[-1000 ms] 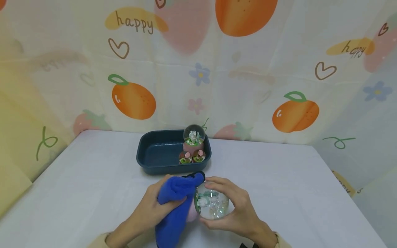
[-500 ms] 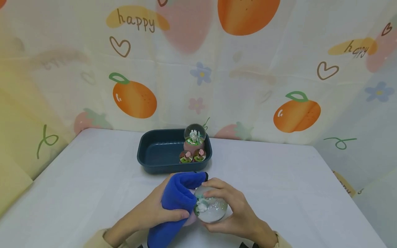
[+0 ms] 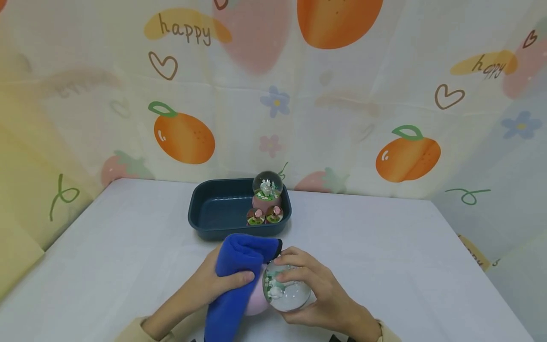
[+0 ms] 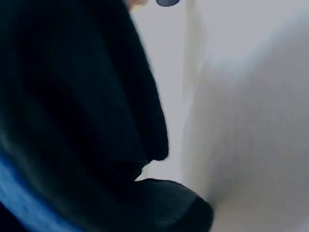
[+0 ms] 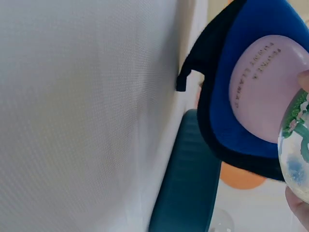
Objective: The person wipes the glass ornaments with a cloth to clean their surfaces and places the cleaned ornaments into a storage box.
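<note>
Lying on its side between both hands is a snow globe [image 3: 290, 294] with a clear ball and a pink base [image 3: 257, 300]. My right hand [image 3: 320, 292] grips the glass ball, fingers over its top and thumb beneath. With my left hand [image 3: 218, 280] I hold a blue cloth [image 3: 232, 289] with a dark edge against the base. The right wrist view shows the cloth [image 5: 227, 116] wrapped behind the pink base [image 5: 265, 92], which bears raised lettering. Dark cloth [image 4: 82, 106] fills much of the left wrist view and hides the left fingers.
A dark teal tray [image 3: 213, 232] stands behind the hands on the white table [image 3: 363, 237]. In its right end are a larger snow globe [image 3: 267, 192] and two small globes [image 3: 274, 214]. A patterned curtain [image 3: 333, 152] hangs behind the table.
The globe has turned and shifted slightly left and down, with more of its pink base showing. The cloth has been refolded around the base, and the left thumb now lies across it.
</note>
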Tool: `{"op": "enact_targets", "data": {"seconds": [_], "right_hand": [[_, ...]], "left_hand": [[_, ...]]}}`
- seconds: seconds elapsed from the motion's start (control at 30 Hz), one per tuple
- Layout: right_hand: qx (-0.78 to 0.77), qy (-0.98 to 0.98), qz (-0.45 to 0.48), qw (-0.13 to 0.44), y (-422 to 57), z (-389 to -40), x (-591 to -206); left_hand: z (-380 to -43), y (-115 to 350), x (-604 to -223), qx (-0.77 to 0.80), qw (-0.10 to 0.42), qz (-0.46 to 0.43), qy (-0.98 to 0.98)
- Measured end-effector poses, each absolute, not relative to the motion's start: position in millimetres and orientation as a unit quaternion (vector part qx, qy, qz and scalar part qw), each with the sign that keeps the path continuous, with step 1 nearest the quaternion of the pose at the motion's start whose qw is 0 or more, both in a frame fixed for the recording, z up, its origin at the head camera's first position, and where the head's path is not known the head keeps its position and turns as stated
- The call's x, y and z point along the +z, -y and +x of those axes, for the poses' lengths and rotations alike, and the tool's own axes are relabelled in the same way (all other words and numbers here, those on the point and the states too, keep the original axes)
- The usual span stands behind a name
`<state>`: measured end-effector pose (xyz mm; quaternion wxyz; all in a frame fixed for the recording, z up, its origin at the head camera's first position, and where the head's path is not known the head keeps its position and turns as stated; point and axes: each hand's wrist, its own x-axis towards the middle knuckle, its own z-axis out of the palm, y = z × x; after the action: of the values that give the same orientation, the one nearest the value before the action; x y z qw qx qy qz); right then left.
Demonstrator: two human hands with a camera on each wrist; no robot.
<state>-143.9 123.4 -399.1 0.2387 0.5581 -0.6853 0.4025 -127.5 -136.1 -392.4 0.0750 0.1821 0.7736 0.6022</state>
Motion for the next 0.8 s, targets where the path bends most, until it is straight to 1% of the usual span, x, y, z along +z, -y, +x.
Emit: {"op": "enact_targets", "data": {"seconds": [0.07, 0.13, 0.27, 0.33, 0.43, 0.6, 0.7, 0.8], "right_hand": [[0.409, 0.687, 0.552, 0.235, -124.0, -143.9, -399.2], [0.416, 0.690, 0.544, 0.233, -124.5, -144.0, -399.5], [0.424, 0.690, 0.536, 0.238, -124.1, -144.8, -400.1], [0.421, 0.695, 0.531, 0.240, -123.8, -144.5, -400.3], [0.419, 0.721, 0.498, 0.237, -123.9, -143.3, -400.2], [0.424, 0.765, 0.433, 0.219, -124.1, -143.4, -399.5], [0.426, 0.771, 0.425, 0.208, -124.1, -143.4, -399.0], [0.441, 0.765, 0.430, 0.190, -124.9, -142.9, -397.8]], "left_hand": [[-128.0, 137.9, -392.6, 0.614, 0.124, 0.194, -0.755], [-128.4, 138.9, -393.0, 0.617, 0.151, 0.210, -0.743], [-128.4, 138.4, -393.2, 0.625, 0.159, 0.219, -0.732], [-127.7, 137.4, -392.9, 0.625, 0.149, 0.216, -0.735], [-125.9, 135.7, -392.3, 0.623, 0.126, 0.207, -0.744], [-122.8, 133.0, -393.0, 0.609, 0.060, 0.215, -0.762], [-122.2, 131.7, -394.7, 0.598, 0.018, 0.225, -0.770], [-122.1, 130.3, -395.4, 0.594, -0.002, 0.226, -0.772]]}}
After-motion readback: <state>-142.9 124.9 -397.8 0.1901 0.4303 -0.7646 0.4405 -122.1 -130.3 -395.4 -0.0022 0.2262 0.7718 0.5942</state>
